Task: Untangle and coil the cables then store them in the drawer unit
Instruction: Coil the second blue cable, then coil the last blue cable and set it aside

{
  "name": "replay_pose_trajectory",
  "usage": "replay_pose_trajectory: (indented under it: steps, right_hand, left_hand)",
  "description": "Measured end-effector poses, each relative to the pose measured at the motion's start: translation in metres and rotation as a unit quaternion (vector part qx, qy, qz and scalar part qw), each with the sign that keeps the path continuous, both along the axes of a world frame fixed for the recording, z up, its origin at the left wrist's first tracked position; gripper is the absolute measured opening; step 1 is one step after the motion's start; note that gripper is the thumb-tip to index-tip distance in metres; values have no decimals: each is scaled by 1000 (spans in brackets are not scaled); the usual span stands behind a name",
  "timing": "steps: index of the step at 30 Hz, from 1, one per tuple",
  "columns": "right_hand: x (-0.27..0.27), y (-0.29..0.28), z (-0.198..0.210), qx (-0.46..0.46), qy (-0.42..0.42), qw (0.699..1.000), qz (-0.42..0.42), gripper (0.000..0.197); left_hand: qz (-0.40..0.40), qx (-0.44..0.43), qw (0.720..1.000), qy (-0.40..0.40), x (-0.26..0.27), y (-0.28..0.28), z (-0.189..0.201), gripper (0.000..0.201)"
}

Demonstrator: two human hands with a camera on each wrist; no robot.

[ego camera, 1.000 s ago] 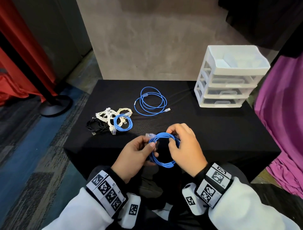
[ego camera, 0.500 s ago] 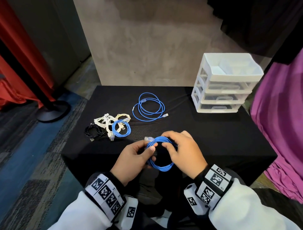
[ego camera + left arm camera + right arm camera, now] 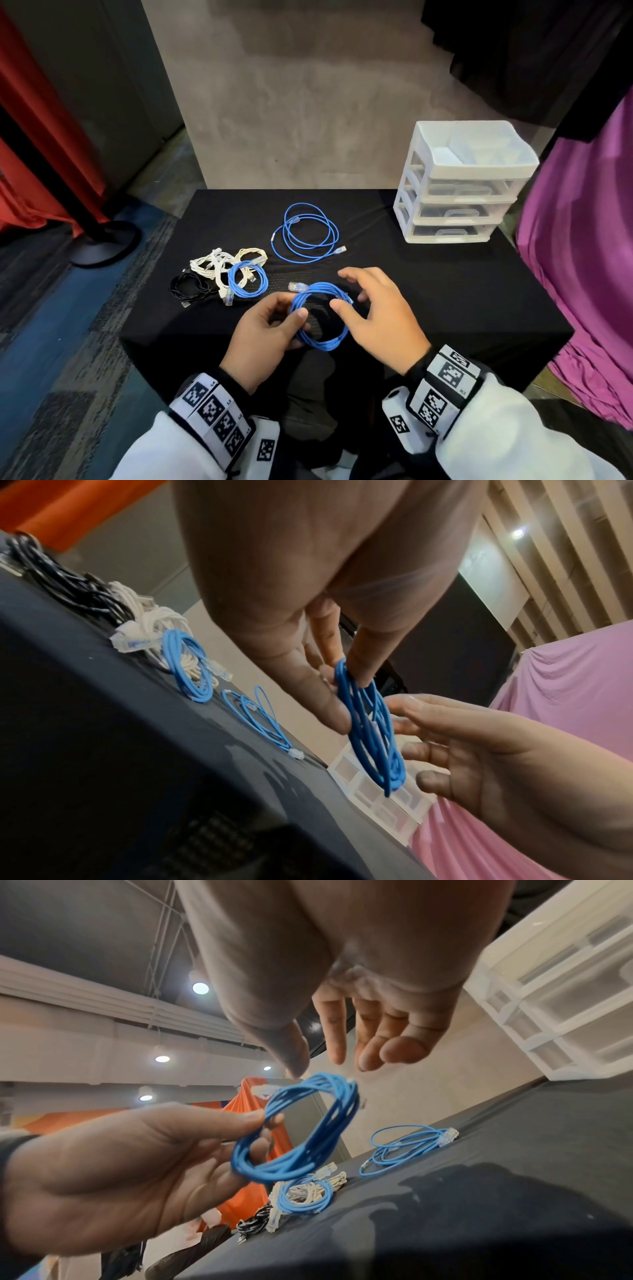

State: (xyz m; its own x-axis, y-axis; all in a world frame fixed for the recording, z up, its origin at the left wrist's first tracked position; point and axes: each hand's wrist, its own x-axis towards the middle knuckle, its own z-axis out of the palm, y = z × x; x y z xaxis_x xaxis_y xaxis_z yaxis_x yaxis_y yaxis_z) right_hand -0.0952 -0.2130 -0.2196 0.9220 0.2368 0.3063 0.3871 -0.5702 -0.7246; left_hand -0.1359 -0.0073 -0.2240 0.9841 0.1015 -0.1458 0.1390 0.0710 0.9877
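Observation:
A tightly coiled blue cable (image 3: 320, 317) (image 3: 371, 737) (image 3: 301, 1129) is held above the near edge of the black table (image 3: 445, 291). My left hand (image 3: 270, 329) (image 3: 137, 1153) pinches the coil's left side between thumb and fingers. My right hand (image 3: 370, 308) (image 3: 342, 1047) hovers just right of the coil with fingers spread, holding nothing. A loose blue cable (image 3: 308, 236) lies mid-table. A small blue coil (image 3: 247, 281), white cables (image 3: 219, 267) and a black cable (image 3: 190, 289) are bunched at the left. The white drawer unit (image 3: 459, 185) stands at the back right, all drawers closed.
A purple cloth (image 3: 582, 257) hangs right of the table. A red curtain (image 3: 37, 137) and a black stand base (image 3: 102, 243) are on the floor to the left. A grey wall panel (image 3: 308, 102) rises behind the table.
My right hand has let go of the coil and spread its fingers beside it. The left hand keeps hold of the coil.

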Motion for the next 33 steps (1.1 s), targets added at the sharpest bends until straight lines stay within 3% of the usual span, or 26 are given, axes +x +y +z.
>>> replay_pose_trajectory:
  steps: [9,12,15,20,24,26,29,33]
  right_hand:
    - [59,19,-15,-25,102,994,-6,9]
    - [88,34,-16,-41,112,993,-10,9]
    - [116,50,-21,-79,118,990,-6,19]
    - [159,73,-38,-168,152,974,24,59]
    - [181,79,-38,-289,197,937,25,79]
    - [188,78,-37,-346,196,918,12,69]
    - [191,72,-33,-364,182,913,7,26]
    - [184,55,-38,-330,167,929,18,32]
  left_hand:
    - [123,45,991,4,57,61,6,8]
    - [164,87,982,31,73,82,3,24]
    - [170,162,972,14,72,96,-6,32]
    - [175,225,958,12,52,99,-16,40]
    - [178,189,966,-4,32,85,-16,19]
    - [170,169,971,1,24,78,-20,28]
    - [161,156,975,4,17,73,-25,17]
    - [160,132,978,25,15,69,-28,9]
